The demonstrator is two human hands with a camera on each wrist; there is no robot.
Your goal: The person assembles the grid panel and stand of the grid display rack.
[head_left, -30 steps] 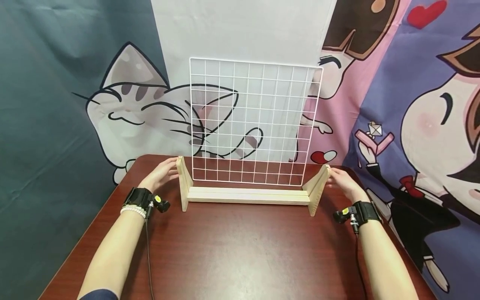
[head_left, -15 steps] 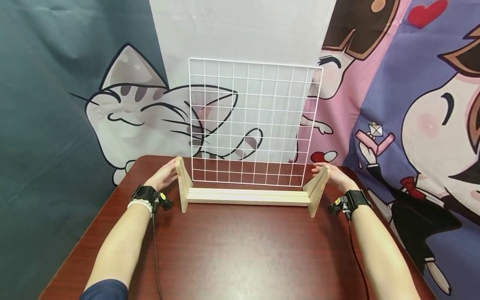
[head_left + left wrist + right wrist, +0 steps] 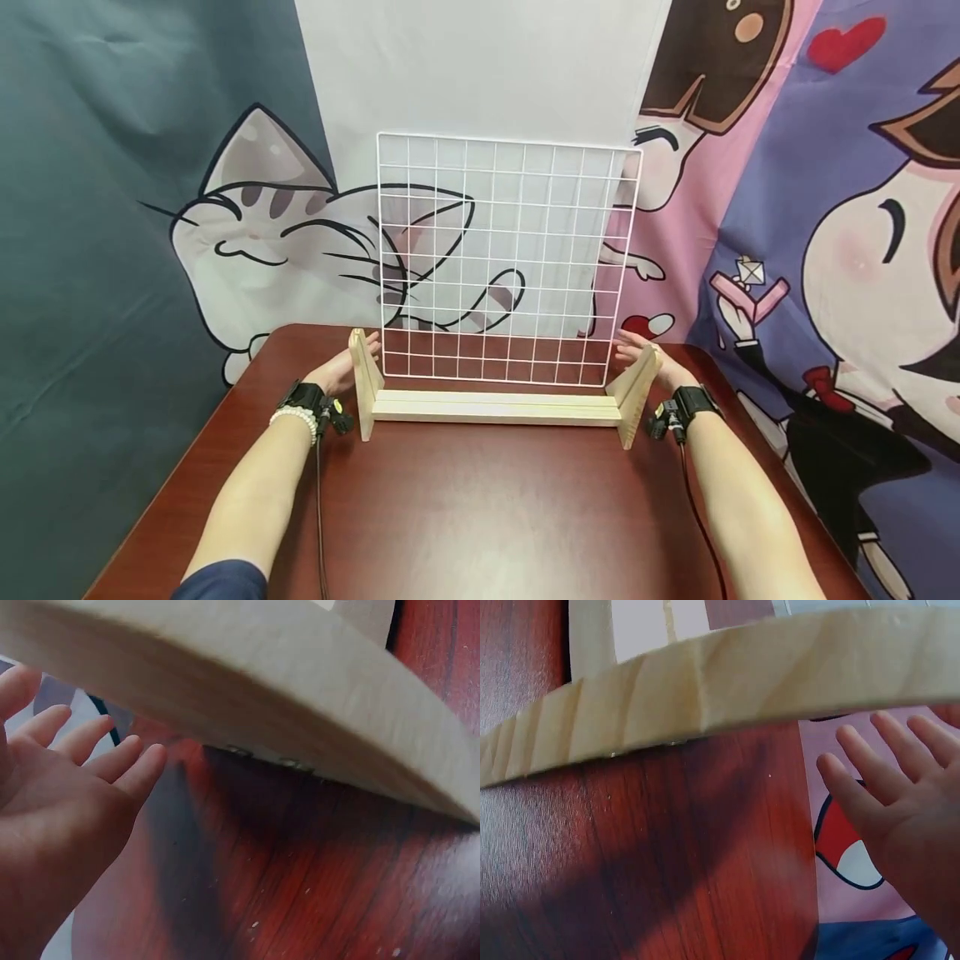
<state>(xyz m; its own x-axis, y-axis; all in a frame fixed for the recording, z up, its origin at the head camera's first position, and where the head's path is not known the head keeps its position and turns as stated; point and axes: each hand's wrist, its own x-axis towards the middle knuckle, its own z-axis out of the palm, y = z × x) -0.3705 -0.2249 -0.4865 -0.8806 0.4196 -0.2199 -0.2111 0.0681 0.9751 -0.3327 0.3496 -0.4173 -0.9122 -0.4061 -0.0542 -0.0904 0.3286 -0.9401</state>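
A pale wooden stand has a left side panel, a right side panel and a low crossbar. The white wire grid stands upright behind the crossbar, between the panels. My left hand is at the outer side of the left panel, fingertips showing past its back edge. My right hand mirrors it by the right panel, fingers spread. In the left wrist view, the left fingers are extended and apart from the wood. The right fingers likewise look straight, holding nothing.
A dark red-brown table carries the stand. Behind it hangs a cartoon-printed cloth, with a cat at left and figures at right. Each wrist wears a black camera strap with a cable.
Both hands have let go of the side panels' top ends and moved forward and inward past them, fingers now reaching beyond the back edges. The stand and grid keep their place.
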